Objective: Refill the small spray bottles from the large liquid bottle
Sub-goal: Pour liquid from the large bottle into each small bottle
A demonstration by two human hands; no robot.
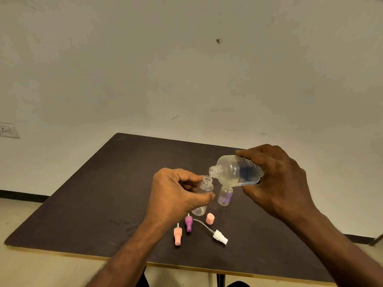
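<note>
Clear large bottle [238, 171] gripped right, small bottle [203, 195] gripped left; pump heads [188, 223] lie near.

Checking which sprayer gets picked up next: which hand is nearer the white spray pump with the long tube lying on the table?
Left. The left hand sits just up-left of the white spray pump; the right hand is higher, up-right, holding the large clear bottle.

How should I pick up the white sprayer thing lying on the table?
Pinch the white sprayer by its chunky head, coming straight down from above. It lies flat on the table, with its thin tube trailing toward the purple sprayer; the tube looks too bendy to hold.
</note>
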